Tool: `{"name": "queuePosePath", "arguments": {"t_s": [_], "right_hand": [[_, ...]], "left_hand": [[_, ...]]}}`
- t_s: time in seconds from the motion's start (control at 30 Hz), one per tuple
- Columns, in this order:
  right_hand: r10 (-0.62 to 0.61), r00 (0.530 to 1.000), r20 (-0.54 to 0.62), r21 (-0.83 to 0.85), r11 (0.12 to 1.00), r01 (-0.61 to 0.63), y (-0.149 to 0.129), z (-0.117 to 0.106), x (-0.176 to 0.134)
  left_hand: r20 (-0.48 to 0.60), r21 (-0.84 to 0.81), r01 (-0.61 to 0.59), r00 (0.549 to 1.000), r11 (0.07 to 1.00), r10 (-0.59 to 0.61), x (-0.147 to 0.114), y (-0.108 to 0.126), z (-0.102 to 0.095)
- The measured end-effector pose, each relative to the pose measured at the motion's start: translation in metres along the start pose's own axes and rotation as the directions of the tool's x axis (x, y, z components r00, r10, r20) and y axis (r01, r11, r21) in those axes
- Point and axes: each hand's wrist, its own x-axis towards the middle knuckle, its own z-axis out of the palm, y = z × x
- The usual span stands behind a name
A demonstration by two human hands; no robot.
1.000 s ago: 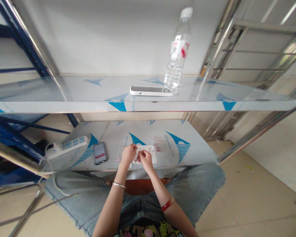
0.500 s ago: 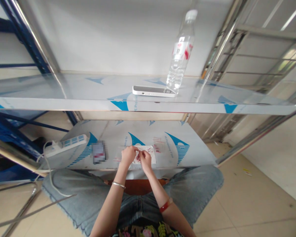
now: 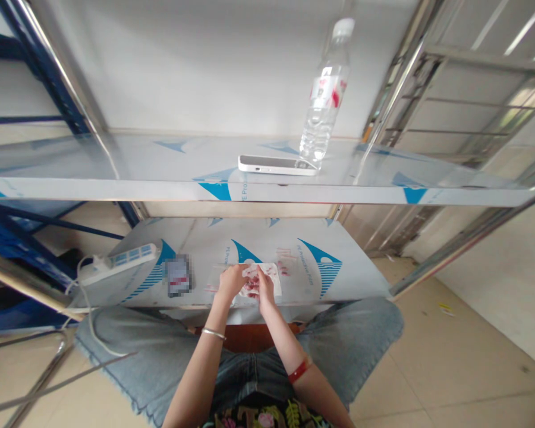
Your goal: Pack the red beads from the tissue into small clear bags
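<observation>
On the lower shelf lies a white sheet (image 3: 273, 274) scattered with small dark-red pieces (image 3: 252, 284), too small to name. Over its left edge is my left hand (image 3: 232, 280), fingers bent and drawn together; whatever they may hold is hidden. My right hand (image 3: 266, 288) rests over the sheet's middle with its fingers fairly straight and apart from the left hand, nothing visible in them. Right of the sheet is a clear plastic bag (image 3: 288, 263) with reddish strips and bits. Another clear piece of plastic (image 3: 214, 278) with red marks lies beside my left hand.
A power strip (image 3: 131, 257) with a white cable and a blurred-out dark object (image 3: 179, 275) lie to the left. The upper shelf (image 3: 160, 185) juts out above, bearing a white phone-like device (image 3: 278, 165) and a water bottle (image 3: 325, 98). Metal posts frame both sides.
My hands were close together with fingertips meeting; they have parted slightly. My right hand's fingers have straightened, and more red pieces show between the hands.
</observation>
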Motion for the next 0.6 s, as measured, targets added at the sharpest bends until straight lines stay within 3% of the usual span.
{"name": "queuePosePath", "arguments": {"t_s": [0.13, 0.23, 0.3, 0.4, 0.5, 0.6], "right_hand": [[0.270, 0.951, 0.152, 0.272, 0.913, -0.303, -0.002, 0.000, 0.001], [0.289, 0.910, 0.297, 0.383, 0.837, -0.391, -0.001, -0.002, 0.003], [0.257, 0.911, 0.324, 0.415, 0.827, -0.380, 0.000, -0.003, 0.006], [0.210, 0.943, 0.259, 0.408, 0.861, -0.304, 0.002, -0.007, 0.012], [0.160, 0.969, 0.187, 0.345, 0.913, -0.218, 0.003, -0.011, 0.019], [0.073, 0.985, 0.158, 0.255, 0.960, -0.112, 0.003, -0.016, 0.023]], "left_hand": [[0.067, -0.029, -0.075, 0.995, 0.997, 0.077, -0.001, 0.002, -0.001], [0.093, -0.052, -0.115, 0.988, 0.992, 0.120, 0.000, 0.003, 0.001], [0.077, -0.061, -0.125, 0.989, 0.990, 0.129, 0.002, 0.002, 0.005], [0.036, -0.129, -0.156, 0.986, 0.979, 0.162, 0.005, -0.004, 0.009], [0.027, -0.297, -0.215, 0.972, 0.930, 0.233, 0.009, -0.012, 0.008], [0.020, -0.525, -0.233, 0.958, 0.818, 0.285, 0.013, -0.020, 0.007]]}}
